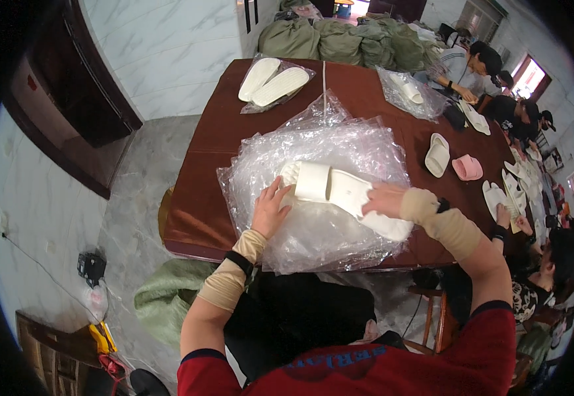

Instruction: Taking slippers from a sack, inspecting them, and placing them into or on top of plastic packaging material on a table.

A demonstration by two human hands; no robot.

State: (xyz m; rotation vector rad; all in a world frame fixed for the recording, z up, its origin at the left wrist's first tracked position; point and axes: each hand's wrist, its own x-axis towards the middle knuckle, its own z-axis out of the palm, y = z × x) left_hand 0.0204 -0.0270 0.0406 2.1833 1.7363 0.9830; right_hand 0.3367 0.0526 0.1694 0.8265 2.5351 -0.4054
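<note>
A cream-white slide slipper (315, 183) lies across a pile of clear plastic bags (340, 244) in front of me, its wide strap toward the left and its heel toward the lower right. My right hand (384, 200) reaches over the heel half, fingers curled on it; part of the slipper is hidden beneath. Beside the toe end is my left hand (271, 210), fingers apart, fingertips at the slipper's edge. Whether a second slipper lies under this one, I cannot tell.
On the brown-covered table (194, 191) lie a bagged white pair (275, 84), another bagged slipper (406, 89), a single white slipper (437, 156) and a pink one (467, 167). Several people work along the right side. Green sacks (340, 43) stand behind the table.
</note>
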